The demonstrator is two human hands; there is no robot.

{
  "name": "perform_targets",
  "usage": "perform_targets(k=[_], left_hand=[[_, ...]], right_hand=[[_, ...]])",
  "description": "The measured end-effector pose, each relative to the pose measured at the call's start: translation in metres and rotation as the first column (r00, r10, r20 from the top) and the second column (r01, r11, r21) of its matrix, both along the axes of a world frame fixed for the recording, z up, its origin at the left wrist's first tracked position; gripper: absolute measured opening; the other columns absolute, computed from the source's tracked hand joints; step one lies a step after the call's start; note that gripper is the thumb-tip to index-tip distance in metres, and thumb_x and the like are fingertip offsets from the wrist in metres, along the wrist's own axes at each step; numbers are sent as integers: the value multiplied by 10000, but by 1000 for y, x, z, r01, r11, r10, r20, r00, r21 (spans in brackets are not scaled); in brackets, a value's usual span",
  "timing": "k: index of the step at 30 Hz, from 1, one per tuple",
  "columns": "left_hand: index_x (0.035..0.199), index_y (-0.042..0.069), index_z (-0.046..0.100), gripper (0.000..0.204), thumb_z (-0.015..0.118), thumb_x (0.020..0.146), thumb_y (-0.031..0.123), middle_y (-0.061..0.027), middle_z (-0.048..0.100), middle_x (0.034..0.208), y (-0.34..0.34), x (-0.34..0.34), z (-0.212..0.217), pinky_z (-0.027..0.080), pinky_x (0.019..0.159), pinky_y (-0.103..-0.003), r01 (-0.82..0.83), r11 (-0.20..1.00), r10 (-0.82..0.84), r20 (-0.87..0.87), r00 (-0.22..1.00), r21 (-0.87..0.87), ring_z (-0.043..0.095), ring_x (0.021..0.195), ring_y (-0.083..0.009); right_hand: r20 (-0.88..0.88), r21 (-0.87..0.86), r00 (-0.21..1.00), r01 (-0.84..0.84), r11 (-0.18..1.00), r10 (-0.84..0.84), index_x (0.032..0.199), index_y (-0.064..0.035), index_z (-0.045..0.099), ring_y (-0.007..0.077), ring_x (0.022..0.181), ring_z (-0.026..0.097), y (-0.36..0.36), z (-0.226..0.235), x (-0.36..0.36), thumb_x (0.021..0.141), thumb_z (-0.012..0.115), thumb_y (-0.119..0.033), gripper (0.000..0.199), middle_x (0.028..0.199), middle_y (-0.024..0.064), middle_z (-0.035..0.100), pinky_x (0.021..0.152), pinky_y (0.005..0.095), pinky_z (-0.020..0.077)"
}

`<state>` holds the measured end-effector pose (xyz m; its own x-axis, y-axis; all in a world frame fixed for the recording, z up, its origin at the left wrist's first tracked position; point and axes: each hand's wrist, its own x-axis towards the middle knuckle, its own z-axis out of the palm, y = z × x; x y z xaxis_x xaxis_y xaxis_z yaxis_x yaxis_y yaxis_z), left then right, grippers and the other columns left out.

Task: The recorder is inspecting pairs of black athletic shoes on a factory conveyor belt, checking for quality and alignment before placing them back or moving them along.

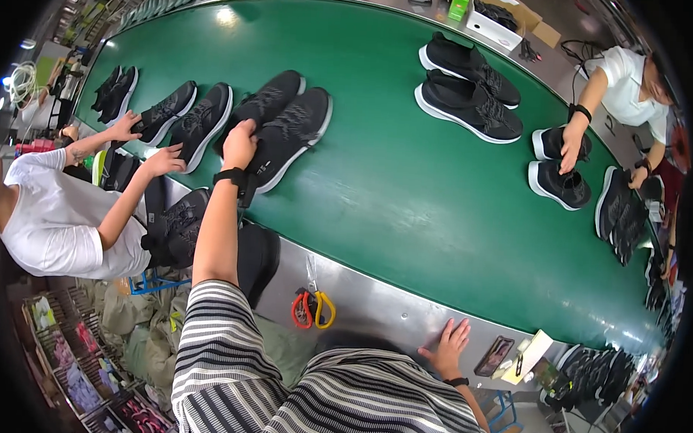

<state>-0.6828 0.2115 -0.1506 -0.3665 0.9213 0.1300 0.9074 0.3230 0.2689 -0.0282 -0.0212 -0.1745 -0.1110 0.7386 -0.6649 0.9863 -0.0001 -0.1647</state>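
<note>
My left hand reaches out over the green conveyor belt and rests on a pair of black knit sneakers with white soles, fingers curled on the nearer edge of the left shoe. My right hand lies flat with spread fingers on the metal rim of the belt, holding nothing. A dark wrist strap sits on each of my arms.
A person in white at the left touches other black sneakers. Another person at the right handles black shoes. A further pair lies mid-belt. Red and yellow scissors and a phone lie on the rim.
</note>
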Motion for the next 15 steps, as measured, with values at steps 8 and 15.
perform_targets(k=[8,15], left_hand=[[850,81,582,175,584,707,-19,-120,590,859,132,43,32,482,696,-460,355,933,-345,-127,930,62,608,840,-342],[829,79,623,65,576,791,58,-104,616,809,239,81,64,457,718,-423,402,876,-366,-175,914,267,599,816,-313]], right_hand=[[-9,-15,1000,-15,1000,15,1484,-45,39,504,1385,-63,2,6,0,558,811,-544,1305,1489,333,-111,1067,647,82],[5,-54,1000,-1,999,1,1484,-43,40,509,1382,-75,4,6,0,556,816,-535,1306,1488,334,-114,1063,654,70]])
